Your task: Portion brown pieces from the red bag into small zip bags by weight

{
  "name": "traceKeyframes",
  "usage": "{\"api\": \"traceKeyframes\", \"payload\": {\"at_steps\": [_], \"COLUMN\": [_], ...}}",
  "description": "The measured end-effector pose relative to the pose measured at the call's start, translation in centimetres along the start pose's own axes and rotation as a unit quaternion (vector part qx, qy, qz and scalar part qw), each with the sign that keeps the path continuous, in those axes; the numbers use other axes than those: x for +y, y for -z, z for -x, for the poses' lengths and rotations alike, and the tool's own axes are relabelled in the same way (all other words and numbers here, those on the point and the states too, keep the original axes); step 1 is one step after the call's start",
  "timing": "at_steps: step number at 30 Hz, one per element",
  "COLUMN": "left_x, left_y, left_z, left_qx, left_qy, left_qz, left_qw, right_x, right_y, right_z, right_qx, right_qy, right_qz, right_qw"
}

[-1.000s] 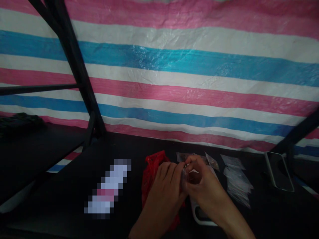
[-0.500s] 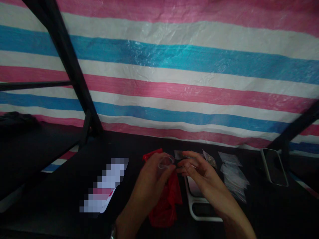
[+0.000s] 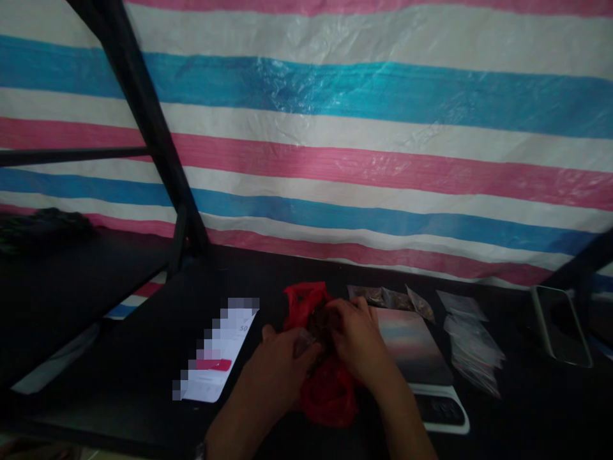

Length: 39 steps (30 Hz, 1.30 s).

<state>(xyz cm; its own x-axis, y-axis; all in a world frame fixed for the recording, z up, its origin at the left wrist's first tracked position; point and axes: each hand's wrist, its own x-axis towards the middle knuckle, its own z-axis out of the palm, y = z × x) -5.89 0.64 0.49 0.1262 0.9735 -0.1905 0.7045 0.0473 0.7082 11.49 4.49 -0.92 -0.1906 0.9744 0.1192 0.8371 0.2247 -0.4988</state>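
Observation:
My left hand (image 3: 282, 358) is closed on a small clear plastic bag (image 3: 302, 345), held low over an open red plastic bag (image 3: 330, 396). Dark brown loose material (image 3: 320, 329) shows in the mouth of the red bag. My right hand (image 3: 357, 332) reaches into that material from the right, its fingers bent and their tips partly hidden. What they pinch, if anything, cannot be made out. Just right of this hand lies a kitchen scale (image 3: 412, 348) with a shiny metal plate and a dark display.
Several filled small bags (image 3: 368, 295) lie behind the scale. A pile of flat clear bags (image 3: 472, 348) is to its right, then a phone (image 3: 561, 326). A lit phone (image 3: 223, 358) lies on the left. Striped sheeting (image 3: 335, 160) and a black metal post (image 3: 148, 121) stand behind.
My right hand has moved left and down from above the scale into the red bag. My left hand has lowered with the clear bag. The view has shifted slightly.

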Motion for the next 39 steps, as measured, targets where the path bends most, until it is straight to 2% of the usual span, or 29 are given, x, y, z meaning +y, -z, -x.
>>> {"api": "traceKeyframes", "payload": {"at_steps": [3,6,11,14,19,27,30,32,33,36,39], "left_x": [-0.2,-0.5,-0.9,-0.8,-0.7,-1.2,-1.5,-1.6,-1.5,-1.2,-0.8], "left_y": [0.4,0.7,0.6,0.5,0.3,0.2,0.5,0.7,0.7,0.4,-0.2], "left_z": [-0.3,-0.9,-1.9,-2.0,-2.1,-2.5,-2.4,-2.3,-2.3,-2.1,-1.9], "left_qx": [-0.012,0.021,0.051,0.049,0.056,0.068,0.148,0.210,0.221,0.189,0.168], "left_qy": [0.017,0.025,0.030,0.035,0.043,0.022,-0.019,-0.060,-0.080,-0.121,-0.140], "left_qz": [0.059,0.126,0.264,0.333,0.392,0.350,0.242,0.155,0.122,0.059,0.021], "left_qw": [0.998,0.992,0.963,0.941,0.917,0.934,0.959,0.963,0.964,0.973,0.976], "right_x": [-0.2,-0.3,0.0,0.2,0.1,0.2,0.6,0.9,1.0,0.7,-0.5], "right_y": [0.8,1.4,1.2,0.7,0.1,0.3,0.5,1.0,1.2,2.2,3.0], "right_z": [0.1,0.4,0.6,0.6,0.5,0.1,0.0,-0.1,-0.1,0.1,0.7], "right_qx": [-0.008,-0.032,-0.044,-0.041,-0.040,-0.045,-0.026,0.001,0.020,0.064,0.061], "right_qy": [0.021,0.028,0.032,0.033,0.008,-0.005,-0.008,0.000,0.005,0.022,0.045], "right_qz": [0.053,0.070,0.026,-0.013,-0.056,-0.176,-0.225,-0.254,-0.268,-0.300,-0.296], "right_qw": [0.998,0.997,0.998,0.999,0.998,0.983,0.974,0.967,0.963,0.952,0.952]}}
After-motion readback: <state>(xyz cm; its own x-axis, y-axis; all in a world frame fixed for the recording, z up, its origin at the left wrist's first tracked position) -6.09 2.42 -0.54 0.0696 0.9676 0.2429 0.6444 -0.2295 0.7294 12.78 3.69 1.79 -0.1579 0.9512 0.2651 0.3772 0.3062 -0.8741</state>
